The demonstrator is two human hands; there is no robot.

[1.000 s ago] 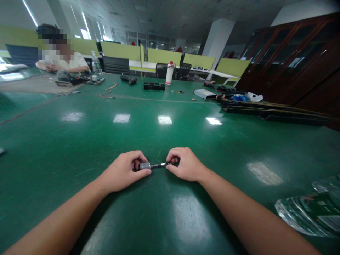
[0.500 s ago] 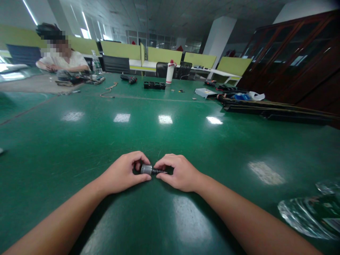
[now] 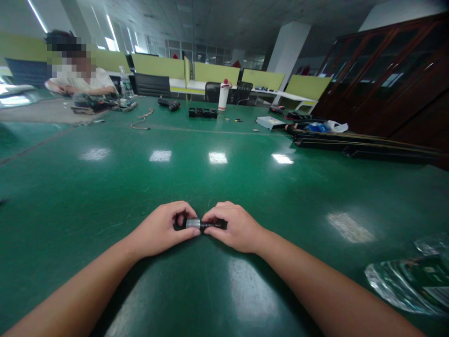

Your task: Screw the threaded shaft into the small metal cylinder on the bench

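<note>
The left hand (image 3: 164, 230) grips a smooth metal cylinder (image 3: 192, 223) near the desk's (image 3: 196, 290) front edge. The right hand's (image 3: 235, 228) fingers pinch its dark, narrow shaft (image 3: 207, 225), partly hidden.

One camera sits on the person's head. It looks forward and down over the big green table (image 3: 217, 182). The left hand (image 3: 163, 229) and right hand (image 3: 236, 227) are close to it, below the middle of the view. It sees wide and far, up to the ceiling (image 3: 210, 18) at the back.
</note>
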